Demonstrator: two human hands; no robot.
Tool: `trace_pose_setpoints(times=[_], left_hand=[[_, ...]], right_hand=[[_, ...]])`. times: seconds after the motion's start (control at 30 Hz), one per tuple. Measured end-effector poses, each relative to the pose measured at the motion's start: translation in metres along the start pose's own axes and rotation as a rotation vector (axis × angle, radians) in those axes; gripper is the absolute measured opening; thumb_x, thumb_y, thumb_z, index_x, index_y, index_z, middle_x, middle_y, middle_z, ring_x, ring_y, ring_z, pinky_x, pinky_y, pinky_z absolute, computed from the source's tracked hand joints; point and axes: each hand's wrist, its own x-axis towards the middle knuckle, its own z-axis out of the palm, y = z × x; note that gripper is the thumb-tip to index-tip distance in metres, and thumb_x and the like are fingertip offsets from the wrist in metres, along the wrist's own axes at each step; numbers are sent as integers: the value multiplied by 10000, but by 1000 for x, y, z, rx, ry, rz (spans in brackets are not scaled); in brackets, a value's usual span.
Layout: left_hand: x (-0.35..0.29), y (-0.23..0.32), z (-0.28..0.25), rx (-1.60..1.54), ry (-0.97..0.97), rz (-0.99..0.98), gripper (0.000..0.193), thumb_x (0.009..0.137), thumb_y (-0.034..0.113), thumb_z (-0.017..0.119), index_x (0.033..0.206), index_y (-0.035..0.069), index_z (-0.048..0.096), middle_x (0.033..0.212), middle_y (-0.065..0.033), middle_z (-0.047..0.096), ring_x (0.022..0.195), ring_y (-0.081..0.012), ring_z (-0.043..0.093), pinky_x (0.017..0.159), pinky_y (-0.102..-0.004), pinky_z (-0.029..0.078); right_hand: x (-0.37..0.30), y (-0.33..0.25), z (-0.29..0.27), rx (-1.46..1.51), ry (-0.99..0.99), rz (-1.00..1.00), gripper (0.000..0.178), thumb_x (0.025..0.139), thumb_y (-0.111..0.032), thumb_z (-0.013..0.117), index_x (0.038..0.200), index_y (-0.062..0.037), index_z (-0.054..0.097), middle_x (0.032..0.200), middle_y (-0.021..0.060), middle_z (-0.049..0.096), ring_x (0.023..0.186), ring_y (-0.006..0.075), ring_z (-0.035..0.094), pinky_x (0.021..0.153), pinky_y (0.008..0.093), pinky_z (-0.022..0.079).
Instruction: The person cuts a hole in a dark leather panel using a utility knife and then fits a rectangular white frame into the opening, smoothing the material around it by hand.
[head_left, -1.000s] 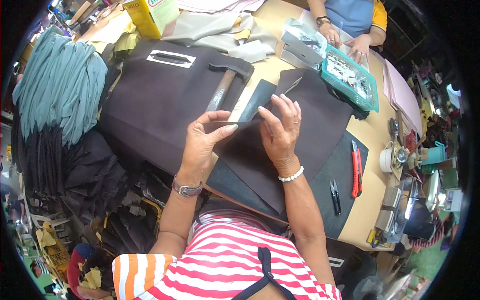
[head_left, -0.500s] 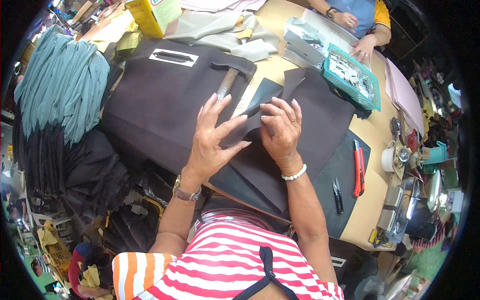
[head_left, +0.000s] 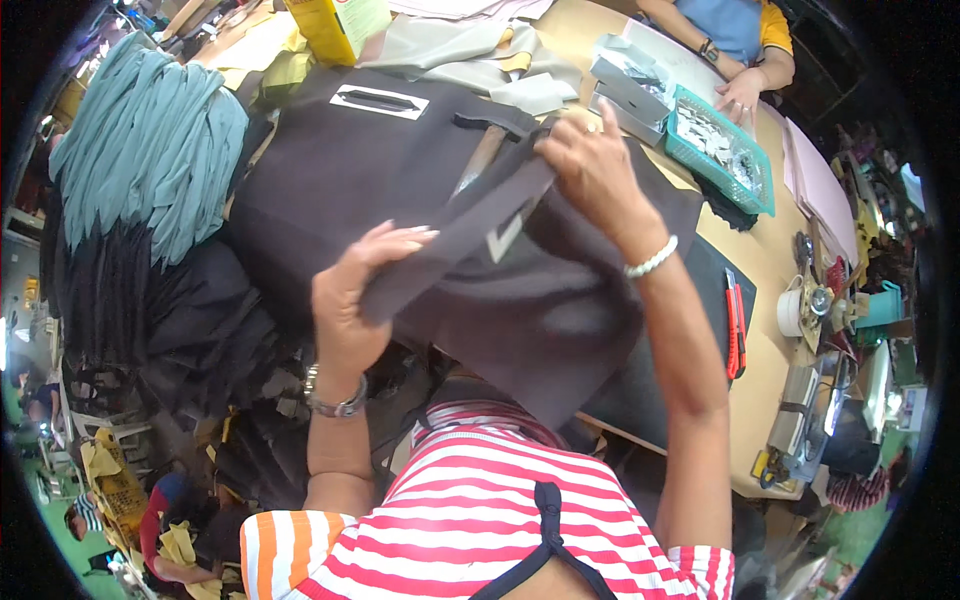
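Observation:
A dark fabric panel (head_left: 540,330) is lifted between my two hands, its upper edge folded into a slanting band. My left hand (head_left: 350,300) is closed on the lower left end of that band, with the thumb behind the cloth. At the upper right end, my right hand (head_left: 598,170) pinches the same edge. A small white patch (head_left: 503,240) shows on the panel below the band. Just behind, a hammer (head_left: 482,157) lies on a stack of dark panels (head_left: 340,170), its handle partly hidden by the cloth. The top panel of the stack bears a white-framed slot (head_left: 372,110).
Bundled teal and black cloth (head_left: 150,160) hangs at the left. A teal basket (head_left: 768,190) of small pieces and an open box (head_left: 625,105) stand far right, near another person's hands (head_left: 742,92). A red cutter (head_left: 736,330) lies on a dark mat (head_left: 640,400).
My hands have moved apart, the right one up and to the right, the left one down and to the left. The panel is now raised, its edge drawn out between them.

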Motion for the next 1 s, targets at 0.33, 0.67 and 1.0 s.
trace_pose_setpoints(times=[0.33,0.67,1.0], left_hand=[[-64,-15,-229,858,593,-358,249,932,137,568,1048,-63,661,1018,-70,673,891,-122,579,831,-273,452],[-7,-31,-271,379,926,-261,271,931,178,569,1080,-32,652,1012,-74,677,906,-150,606,854,-289,456],[145,-113,25,361,200,75,247,891,189,615,1090,51,664,1078,-128,673,972,-205,636,858,-318,468]], right_hand=[[48,-128,-91,235,-64,-189,54,721,-120,587,742,-70,595,804,107,587,775,253,605,828,424,446],[48,-247,-136,1773,-195,-422,316,848,-264,614,771,38,563,664,197,576,604,386,605,534,422,492],[-115,-121,-89,945,-98,703,240,865,-219,625,821,11,575,758,192,574,689,394,567,593,437,442]])
